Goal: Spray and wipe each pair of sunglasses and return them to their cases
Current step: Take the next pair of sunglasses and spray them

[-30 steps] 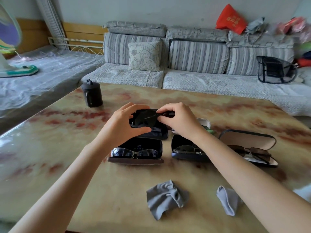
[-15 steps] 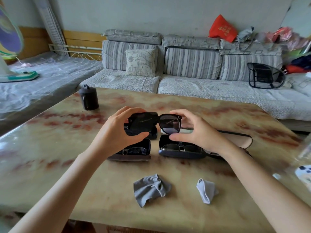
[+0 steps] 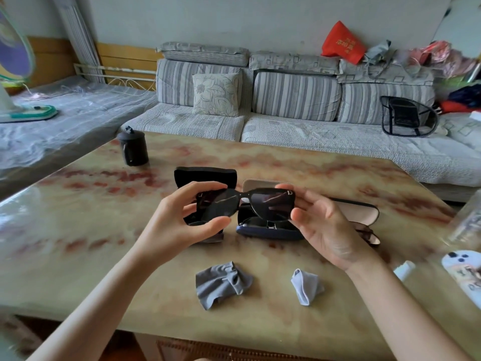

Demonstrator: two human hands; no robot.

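Observation:
Black sunglasses (image 3: 244, 204) hang above the table, lenses toward me. My left hand (image 3: 182, 225) pinches the left lens edge between thumb and fingers. My right hand (image 3: 325, 227) holds the right end, thumb under the lens. Behind them lies an open black case (image 3: 205, 175). A dark blue case (image 3: 268, 230) with another pair sits under the glasses. An open case with a pale lining (image 3: 361, 212) holds brown glasses at the right. Two grey cloths, a bigger cloth (image 3: 221, 282) and a smaller cloth (image 3: 307, 285), lie crumpled near the front edge. A white bottle top (image 3: 404, 267) shows at the right.
A dark lidded mug (image 3: 132, 148) stands at the table's (image 3: 78, 230) far left. A phone with a patterned case (image 3: 466, 272) and a blurred clear container (image 3: 468, 220) sit at the right edge. A striped sofa (image 3: 286, 100) runs behind the table.
The sunglasses went from folded over the black case to spread between both hands and nearer to me. The view shifted right, bringing in the phone and bottle.

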